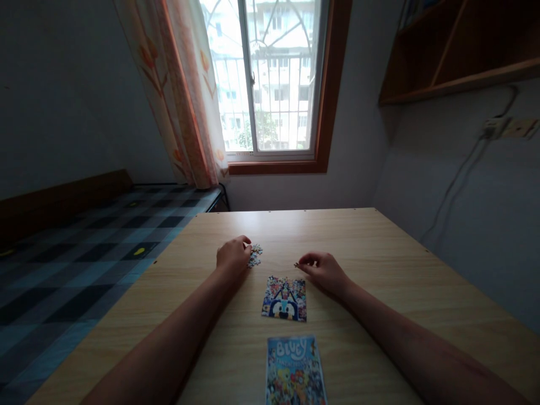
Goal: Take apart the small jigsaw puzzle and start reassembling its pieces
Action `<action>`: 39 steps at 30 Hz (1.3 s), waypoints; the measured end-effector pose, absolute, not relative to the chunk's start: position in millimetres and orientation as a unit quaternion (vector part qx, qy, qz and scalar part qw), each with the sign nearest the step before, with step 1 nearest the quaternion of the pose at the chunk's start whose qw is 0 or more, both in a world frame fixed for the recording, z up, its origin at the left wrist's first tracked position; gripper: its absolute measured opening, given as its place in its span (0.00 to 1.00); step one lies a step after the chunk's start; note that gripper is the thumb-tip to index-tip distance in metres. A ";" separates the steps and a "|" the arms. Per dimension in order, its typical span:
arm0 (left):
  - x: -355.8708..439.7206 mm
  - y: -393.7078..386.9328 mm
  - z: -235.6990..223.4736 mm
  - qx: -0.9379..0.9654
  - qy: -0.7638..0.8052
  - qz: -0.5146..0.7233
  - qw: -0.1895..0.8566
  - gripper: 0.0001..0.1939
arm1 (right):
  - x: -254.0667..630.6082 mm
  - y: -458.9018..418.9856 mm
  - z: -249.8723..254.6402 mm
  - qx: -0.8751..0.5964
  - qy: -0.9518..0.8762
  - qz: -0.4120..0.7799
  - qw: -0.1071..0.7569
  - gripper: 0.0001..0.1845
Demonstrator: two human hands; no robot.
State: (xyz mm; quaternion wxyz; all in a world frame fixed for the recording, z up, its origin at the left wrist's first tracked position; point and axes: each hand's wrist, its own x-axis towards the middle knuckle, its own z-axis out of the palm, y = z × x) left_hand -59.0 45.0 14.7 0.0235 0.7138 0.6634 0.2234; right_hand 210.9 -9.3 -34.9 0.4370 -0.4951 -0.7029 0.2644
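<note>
Loose jigsaw pieces [255, 256] lie in a small pile on the table. My left hand [233, 254] rests at the pile's left side, its fingers bent and a gap showing between the tips; part of them is hidden behind the hand. To the right, my right hand [324, 270] pinches a small puzzle piece [296, 265] between thumb and finger, just above the tabletop. Between and nearer than the hands lies a square jigsaw picture [284, 301] with a blue dog's face and an uneven far edge. Closer still is a colourful rectangular sheet or box marked "Bluey" [295, 368].
The pale wooden table [358, 236] reaches toward a window [282, 84] with a curtain [181, 101]. On the left stands a bed with a checked cover [105, 242]. A wooden shelf [459, 79] and a cord [455, 180] are on the right wall.
</note>
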 end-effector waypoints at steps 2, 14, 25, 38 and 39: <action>-51.1 38.5 17.2 0.735 0.635 0.239 -0.019 0.09 | 210.5 -8.4 -35.4 -0.493 -0.691 0.280 0.449 0.11; 14.2 -15.0 8.4 0.843 0.436 0.294 0.109 0.09 | 202.4 -12.7 -28.9 -0.380 -0.615 0.451 0.523 0.15; 11.4 -2.8 4.8 0.765 0.482 0.346 0.249 0.10 | 202.1 -12.1 -28.7 -0.400 -0.590 0.447 0.541 0.16; 13.4 -3.2 0.0 0.778 0.448 0.346 0.273 0.09 | 200.3 -13.7 -29.5 -0.355 -0.602 0.463 0.546 0.16; 13.2 -2.5 0.1 0.779 0.447 0.348 0.270 0.09 | 201.0 -13.5 -29.7 -0.358 -0.608 0.453 0.545 0.16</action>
